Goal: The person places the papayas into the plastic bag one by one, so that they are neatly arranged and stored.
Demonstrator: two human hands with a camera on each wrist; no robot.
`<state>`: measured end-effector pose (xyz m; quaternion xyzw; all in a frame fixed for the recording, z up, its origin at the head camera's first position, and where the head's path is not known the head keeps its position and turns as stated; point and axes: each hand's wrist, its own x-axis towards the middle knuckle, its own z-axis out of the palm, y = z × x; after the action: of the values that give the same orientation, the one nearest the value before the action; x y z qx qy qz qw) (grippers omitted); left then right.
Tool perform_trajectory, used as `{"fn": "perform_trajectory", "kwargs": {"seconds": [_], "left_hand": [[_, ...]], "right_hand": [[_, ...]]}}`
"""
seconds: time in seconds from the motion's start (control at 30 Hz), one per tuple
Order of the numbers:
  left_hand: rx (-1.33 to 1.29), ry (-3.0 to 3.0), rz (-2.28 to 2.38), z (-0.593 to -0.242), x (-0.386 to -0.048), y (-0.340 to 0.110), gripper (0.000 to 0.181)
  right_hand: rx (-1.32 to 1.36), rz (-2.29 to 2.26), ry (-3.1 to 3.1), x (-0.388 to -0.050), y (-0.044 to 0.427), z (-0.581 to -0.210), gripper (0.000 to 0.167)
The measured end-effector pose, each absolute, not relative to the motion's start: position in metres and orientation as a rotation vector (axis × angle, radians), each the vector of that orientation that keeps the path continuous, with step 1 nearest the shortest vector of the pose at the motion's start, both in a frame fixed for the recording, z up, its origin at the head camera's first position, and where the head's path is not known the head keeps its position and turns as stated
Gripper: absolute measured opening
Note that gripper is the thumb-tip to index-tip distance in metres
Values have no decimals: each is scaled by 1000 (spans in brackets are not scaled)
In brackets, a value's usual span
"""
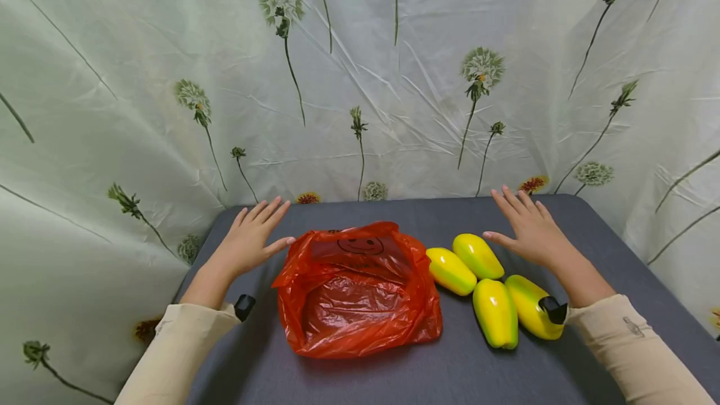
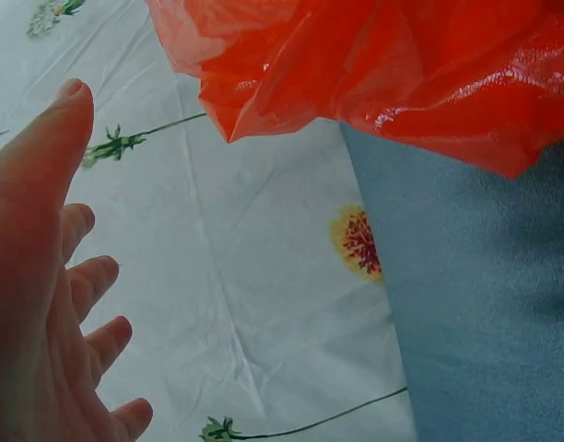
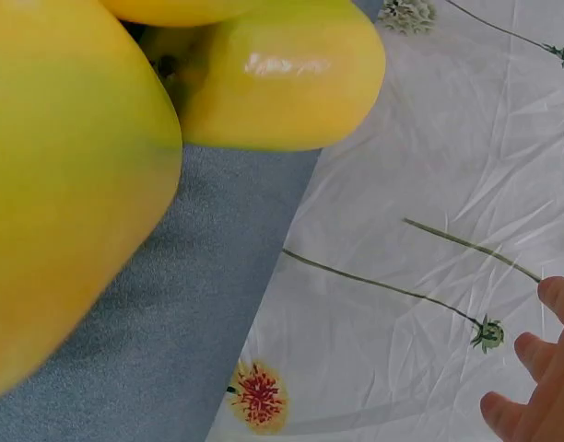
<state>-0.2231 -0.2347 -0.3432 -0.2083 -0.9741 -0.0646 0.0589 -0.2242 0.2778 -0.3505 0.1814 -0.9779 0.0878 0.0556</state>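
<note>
In the head view a red plastic bag (image 1: 360, 305) stands with its mouth wide, a printed smiling face on its inner back wall. My left hand (image 1: 247, 244) hovers left of the bag, fingers spread, holding nothing. Several yellow-green mangoes (image 1: 495, 314) lie in a group right of the bag. Up and to the right of them is my right hand (image 1: 531, 233), fingers spread and holding nothing. The left wrist view shows the bag (image 2: 402, 74) beside the left hand (image 2: 42, 285); in the right wrist view mangoes (image 3: 282, 83) are near the right hand's fingers (image 3: 531, 354).
Both hands are above a dark grey table (image 1: 394, 380) with rounded back corners. Behind it and along its sides hangs a pale curtain (image 1: 394, 80) printed with dandelions. A black band piece (image 1: 244, 307) sits at the left cuff, another (image 1: 554, 310) at the right cuff.
</note>
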Motion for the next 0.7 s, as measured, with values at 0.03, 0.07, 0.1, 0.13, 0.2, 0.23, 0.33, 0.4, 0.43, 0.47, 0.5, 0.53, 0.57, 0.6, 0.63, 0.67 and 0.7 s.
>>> {"fn": "perform_trajectory", "kwargs": {"seconds": [0.03,0.07,0.1,0.13,0.2,0.23,0.33,0.4,0.43,0.47,0.5,0.53,0.57,0.6,0.63,0.67,0.7], "left_hand": [[-641,-2941,-202,-344,-222,-235,74],[-652,-2929,-208,-345,-222,-235,74],[-663,-2914,-217,-345,-221,-235,74],[-674,-2895,-227,-346,-220,-235,74],[-692,-2859,-247,-347,-218,-237,73],[-699,-2841,-256,-348,-218,-237,73],[-707,-2811,-318,-352,-213,-239,71],[-704,-2808,-376,-355,-209,-241,71],[-700,-2808,-403,-357,-206,-241,72],[-694,-2810,-430,-358,-203,-241,72],[-688,-2812,-448,-360,-201,-241,73],[-680,-2813,-470,-362,-198,-242,73],[-674,-2812,-487,-363,-196,-242,73],[-666,-2813,-499,-365,-193,-242,73],[-658,-2813,-519,-366,-191,-241,74],[-653,-2811,-536,-368,-189,-241,74],[-645,-2814,-562,-369,-187,-241,74]], "right_hand": [[563,264,-2958,-223,278,-351,87],[576,263,-2946,-223,277,-352,87],[590,261,-2934,-222,277,-352,87],[607,259,-2918,-221,277,-353,87],[636,274,-2889,-218,276,-354,86],[648,279,-2876,-216,276,-354,86],[657,306,-2854,-211,274,-355,86],[656,333,-2852,-206,272,-355,87],[650,346,-2852,-203,271,-355,87],[644,361,-2851,-200,270,-356,87],[646,379,-2849,-198,269,-356,87],[648,397,-2846,-195,268,-357,87],[653,408,-2838,-192,267,-358,87],[655,422,-2834,-189,267,-359,86],[656,429,-2827,-187,266,-361,86],[661,434,-2820,-184,266,-363,86],[665,442,-2815,-182,266,-364,85]]}}
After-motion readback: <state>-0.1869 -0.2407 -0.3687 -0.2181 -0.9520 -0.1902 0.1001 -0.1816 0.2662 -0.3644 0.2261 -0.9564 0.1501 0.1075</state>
